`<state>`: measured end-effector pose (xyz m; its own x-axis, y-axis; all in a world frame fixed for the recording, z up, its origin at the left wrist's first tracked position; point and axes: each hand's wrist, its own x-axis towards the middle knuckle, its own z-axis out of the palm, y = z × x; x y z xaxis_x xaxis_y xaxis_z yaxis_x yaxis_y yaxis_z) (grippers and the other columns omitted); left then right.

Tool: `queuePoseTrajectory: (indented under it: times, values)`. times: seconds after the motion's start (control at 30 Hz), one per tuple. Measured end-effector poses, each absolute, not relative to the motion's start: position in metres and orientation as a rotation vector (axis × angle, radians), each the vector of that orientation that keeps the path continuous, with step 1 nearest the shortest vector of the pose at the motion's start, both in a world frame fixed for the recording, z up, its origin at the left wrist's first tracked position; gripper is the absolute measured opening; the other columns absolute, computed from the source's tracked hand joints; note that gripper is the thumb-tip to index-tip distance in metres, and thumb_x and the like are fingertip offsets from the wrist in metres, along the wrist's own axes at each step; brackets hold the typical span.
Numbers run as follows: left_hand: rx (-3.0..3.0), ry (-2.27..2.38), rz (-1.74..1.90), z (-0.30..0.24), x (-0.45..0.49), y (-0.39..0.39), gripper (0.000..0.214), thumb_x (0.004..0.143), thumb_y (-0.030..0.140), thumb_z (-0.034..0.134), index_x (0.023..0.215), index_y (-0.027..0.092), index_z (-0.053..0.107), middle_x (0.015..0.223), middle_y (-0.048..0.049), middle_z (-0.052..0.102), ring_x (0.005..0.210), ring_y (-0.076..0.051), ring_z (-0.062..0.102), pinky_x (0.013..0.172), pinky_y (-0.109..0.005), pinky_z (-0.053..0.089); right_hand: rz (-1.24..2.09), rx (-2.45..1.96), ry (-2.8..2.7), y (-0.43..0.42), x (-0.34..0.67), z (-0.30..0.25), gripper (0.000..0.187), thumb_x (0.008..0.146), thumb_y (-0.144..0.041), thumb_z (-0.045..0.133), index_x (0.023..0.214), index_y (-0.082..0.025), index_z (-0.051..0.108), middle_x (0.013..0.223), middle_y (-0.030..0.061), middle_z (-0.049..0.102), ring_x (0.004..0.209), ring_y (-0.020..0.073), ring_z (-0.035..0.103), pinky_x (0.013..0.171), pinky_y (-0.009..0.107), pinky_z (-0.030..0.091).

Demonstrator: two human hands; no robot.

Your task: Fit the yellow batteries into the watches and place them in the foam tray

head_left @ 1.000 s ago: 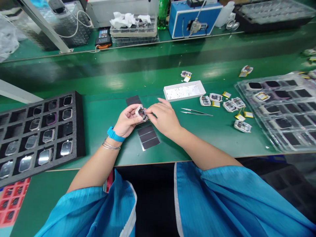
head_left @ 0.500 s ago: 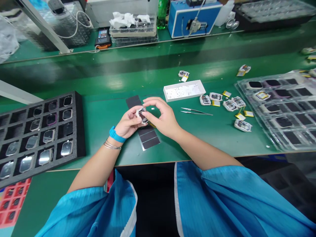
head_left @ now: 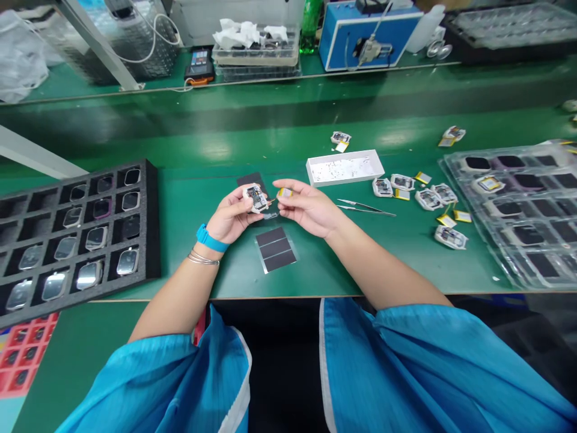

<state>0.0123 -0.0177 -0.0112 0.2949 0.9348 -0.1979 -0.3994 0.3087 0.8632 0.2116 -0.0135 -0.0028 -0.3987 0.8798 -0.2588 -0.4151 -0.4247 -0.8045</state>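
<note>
My left hand [head_left: 232, 213] is closed on a white watch case [head_left: 256, 198] whose circuit parts face up. Between the fingers of my right hand [head_left: 311, 207] is a small silver and yellow battery [head_left: 285, 192], held just right of the case. Short wires appear to run between the two. Beneath my hands lies a sheet of black adhesive pads [head_left: 276, 249], its far part partly covered. A pair of tweezers [head_left: 367, 208] rests to the right of my right hand. Behind the tweezers stands a shallow white box [head_left: 345, 168] with tiny bits inside.
A black foam tray [head_left: 153, 222] with several watches stands at left. Several open watch cases [head_left: 428, 199] with batteries lie at right, beside stacked clear plastic trays [head_left: 500, 240]. Along the back shelf are a blue machine [head_left: 338, 39] and a green bottle [head_left: 310, 27].
My right hand has moved off the watch case and now holds the battery out beside it. The case's inside is more exposed. The view has shifted slightly left.
</note>
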Motion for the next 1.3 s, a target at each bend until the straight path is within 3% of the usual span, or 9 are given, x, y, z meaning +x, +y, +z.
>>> queuePoseTrajectory:
  times: [0.17,0.3,0.4,0.6,0.7,0.87,1.03,1.17,1.3]
  values:
    - [0.759,0.792,0.918,-0.011,0.013,-0.017,0.037,0.067,0.022,0.085,0.1,0.016,0.069,0.087,-0.0045,0.074,0.075,-0.016,0.073,0.066,-0.022,0.063,1.867,-0.796,-0.95,-0.017,0.218,0.006,0.022,0.068,-0.018,0.082,0.084,-0.019,0.066,0.089,-0.0022,0.074,0.066,0.0062,0.063,0.068,0.021,0.059]
    - [0.756,0.75,0.85,-0.012,0.011,-0.017,0.037,0.07,0.022,0.083,0.103,0.015,0.07,0.091,-0.0067,0.075,0.077,-0.017,0.073,0.067,-0.023,0.063,1.903,-0.721,-0.992,-0.018,0.22,0.008,0.036,0.061,-0.019,0.087,0.092,-0.021,0.069,0.094,-0.0015,0.075,0.073,0.0087,0.068,0.077,0.025,0.061]
    - [0.769,0.735,0.787,-0.013,0.011,-0.017,0.038,0.072,0.022,0.081,0.108,0.016,0.068,0.093,-0.007,0.075,0.079,-0.019,0.075,0.067,-0.024,0.064,1.854,-0.743,-1.07,-0.018,0.22,0.006,0.038,0.058,-0.024,0.091,0.09,-0.02,0.071,0.09,-0.0011,0.075,0.076,0.0109,0.07,0.078,0.027,0.062]
    - [0.77,0.656,0.668,-0.02,0.014,-0.018,0.044,0.069,0.023,0.084,0.109,0.017,0.067,0.097,-0.008,0.075,0.083,-0.022,0.076,0.06,-0.02,0.062,1.477,-0.857,-1.327,-0.02,0.214,-0.001,0.036,0.067,-0.043,0.086,0.093,-0.02,0.074,0.081,-0.0001,0.074,0.069,0.0131,0.068,0.074,0.031,0.06]
    - [0.774,0.646,0.638,-0.022,0.015,-0.019,0.043,0.07,0.025,0.084,0.108,0.016,0.067,0.096,-0.009,0.075,0.085,-0.023,0.077,0.059,-0.02,0.062,1.248,-0.928,-1.493,-0.022,0.212,-0.003,0.026,0.078,-0.038,0.077,0.098,-0.021,0.076,0.088,0.001,0.075,0.077,0.0147,0.068,0.08,0.032,0.057]
    - [0.787,0.705,0.66,-0.02,0.02,-0.02,0.039,0.07,0.018,0.082,0.106,0.015,0.066,0.095,-0.0089,0.076,0.085,-0.023,0.077,0.064,-0.022,0.064,0.932,-1.096,-1.686,-0.027,0.209,-0.005,0.02,0.085,-0.029,0.067,0.101,-0.024,0.077,0.088,0.0007,0.074,0.074,0.0145,0.064,0.075,0.03,0.053]
    - [0.828,0.851,0.712,-0.021,0.032,-0.02,0.028,0.07,0.016,0.076,0.096,0.014,0.066,0.082,-0.0067,0.075,0.071,-0.019,0.075,0.055,-0.022,0.06,0.882,-1.144,-1.795,-0.019,0.203,-0.012,0.02,0.085,-0.026,0.065,0.101,-0.022,0.076,0.085,0.0011,0.072,0.069,0.0139,0.061,0.073,0.03,0.052]
    - [0.774,0.982,0.896,-0.017,0.027,-0.011,0.019,0.07,0.013,0.07,0.088,0.012,0.065,0.079,-0.0054,0.075,0.065,-0.016,0.072,0.055,-0.022,0.058,0.956,-1.169,-1.711,0.001,0.192,-0.017,0.027,0.086,-0.027,0.064,0.111,-0.02,0.07,0.096,0.0021,0.074,0.078,0.0142,0.065,0.078,0.03,0.052]
    - [0.636,1.121,1.147,-0.012,0.008,0.001,0.02,0.071,0.008,0.063,0.091,0.012,0.062,0.076,-0.0042,0.074,0.069,-0.014,0.072,0.076,-0.031,0.061,0.896,-1.259,-1.976,0.007,0.176,-0.017,0.008,0.084,-0.02,0.063,0.085,-0.019,0.071,0.089,0.0029,0.072,0.082,0.0163,0.065,0.083,0.032,0.051]
